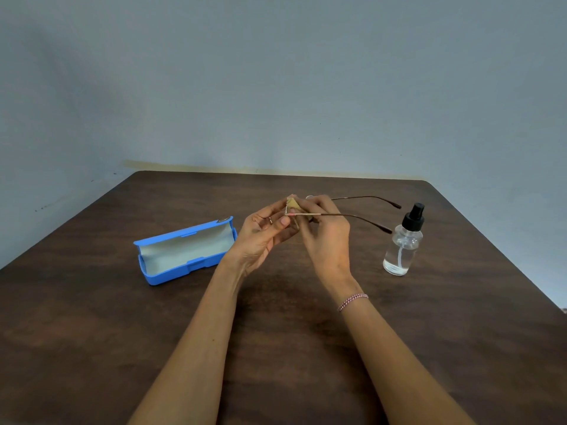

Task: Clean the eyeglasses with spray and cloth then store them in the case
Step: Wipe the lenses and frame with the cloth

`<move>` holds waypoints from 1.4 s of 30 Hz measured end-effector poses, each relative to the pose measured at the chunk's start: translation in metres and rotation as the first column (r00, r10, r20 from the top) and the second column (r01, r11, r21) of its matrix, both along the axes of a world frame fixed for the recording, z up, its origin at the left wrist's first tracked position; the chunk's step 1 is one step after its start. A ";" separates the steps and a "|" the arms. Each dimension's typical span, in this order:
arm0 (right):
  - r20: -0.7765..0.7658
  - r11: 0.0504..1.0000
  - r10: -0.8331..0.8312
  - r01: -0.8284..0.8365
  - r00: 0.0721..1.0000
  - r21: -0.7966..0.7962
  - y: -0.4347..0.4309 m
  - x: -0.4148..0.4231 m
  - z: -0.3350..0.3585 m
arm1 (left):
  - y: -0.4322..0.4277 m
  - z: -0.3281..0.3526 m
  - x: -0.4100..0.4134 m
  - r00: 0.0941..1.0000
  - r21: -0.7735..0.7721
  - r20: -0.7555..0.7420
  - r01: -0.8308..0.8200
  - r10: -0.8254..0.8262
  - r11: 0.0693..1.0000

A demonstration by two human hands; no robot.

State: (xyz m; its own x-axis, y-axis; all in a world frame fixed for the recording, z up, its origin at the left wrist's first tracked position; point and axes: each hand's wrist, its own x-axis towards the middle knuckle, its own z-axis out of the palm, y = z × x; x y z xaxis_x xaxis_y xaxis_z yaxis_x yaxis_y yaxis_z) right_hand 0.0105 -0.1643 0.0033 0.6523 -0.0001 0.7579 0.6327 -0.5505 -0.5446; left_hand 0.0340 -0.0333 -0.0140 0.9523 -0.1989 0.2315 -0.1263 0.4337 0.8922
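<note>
Thin brown-framed eyeglasses [356, 215] are held above the middle of the table, both temple arms unfolded and pointing right. My left hand [264, 237] grips the front of the frame at its left end. My right hand [325, 237] pinches a small yellow cloth [294, 204] against a lens; the lenses are mostly hidden by my fingers. An open blue glasses case [184, 251] with a pale lining lies to the left, with nothing inside. A clear spray bottle [403, 243] with a black pump top stands upright to the right.
The dark wooden table [276, 317] ends at a blue-grey wall at the back. Its right edge slants down past the bottle. A braided bracelet [352, 301] is on my right wrist.
</note>
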 end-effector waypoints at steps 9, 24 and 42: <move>-0.069 0.999 -0.041 0.038 0.997 -0.039 0.003 0.005 -0.006 | 0.003 -0.001 0.003 0.998 -0.046 -0.005 -0.055 0.055 0.997; -0.334 0.815 0.514 -0.327 0.791 0.479 -0.008 0.015 -0.004 | 0.004 -0.002 0.001 0.996 -0.054 -0.013 -0.094 0.093 0.994; -0.076 0.977 0.186 -0.176 0.980 0.121 0.004 0.008 -0.011 | 0.003 -0.002 0.005 0.996 -0.220 0.013 -0.088 0.094 0.971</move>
